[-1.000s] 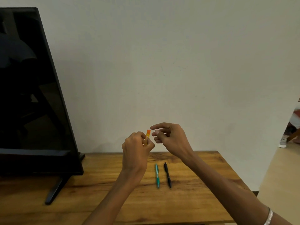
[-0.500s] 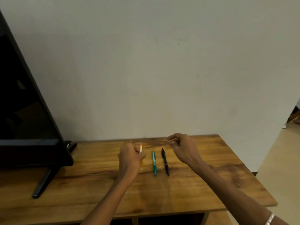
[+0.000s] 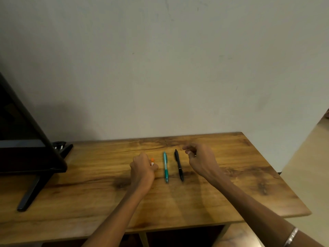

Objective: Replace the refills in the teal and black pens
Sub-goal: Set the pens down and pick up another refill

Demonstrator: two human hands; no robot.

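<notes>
A teal pen and a black pen lie side by side on the wooden table, tips toward me. My left hand rests just left of the teal pen, closed around a small orange-topped case whose top sticks out of the fist. My right hand hovers just right of the black pen, fingers loosely curled. A tiny light thing shows near its fingertips; I cannot tell what it is or whether it is held.
A black TV on a slanted stand fills the left side of the table. A plain wall rises behind. The table's right edge drops to a beige floor. Open shelf space shows under the front edge.
Both hands came down from chest height to the tabletop, on either side of the pens. The view tilted downward. The left hand still holds the orange-topped case.
</notes>
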